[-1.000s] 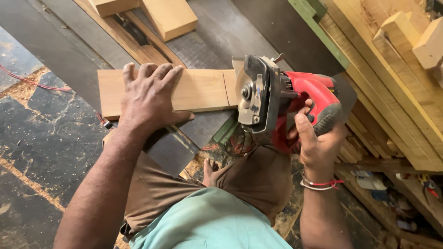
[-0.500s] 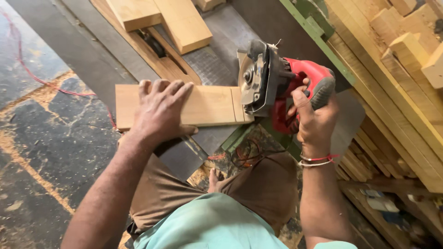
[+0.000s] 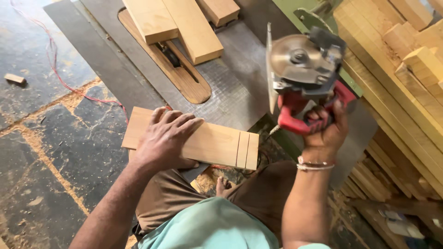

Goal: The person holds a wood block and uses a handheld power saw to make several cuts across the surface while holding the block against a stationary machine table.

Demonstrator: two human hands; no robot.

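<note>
My left hand (image 3: 164, 138) lies flat on a short wooden board (image 3: 217, 144) and presses it down at the near edge of a metal table (image 3: 230, 97). Near the board's right end run two thin cut lines across its width. My right hand (image 3: 325, 131) grips the red handle of a circular saw (image 3: 304, 74). The saw is lifted clear of the board, up and to the right, with its round blade and base plate tilted toward me.
Several wooden blocks (image 3: 184, 23) lie on the far side of the table beside a long slot (image 3: 180, 74). A stack of planks (image 3: 397, 74) fills the right side. A red cable (image 3: 60, 69) runs over the dusty stone floor. My bare foot (image 3: 224, 186) shows below the board.
The saw has come up off the board's right end and tipped back, exposing the blade. My left hand stays flat on the board, which now shows two cut lines.
</note>
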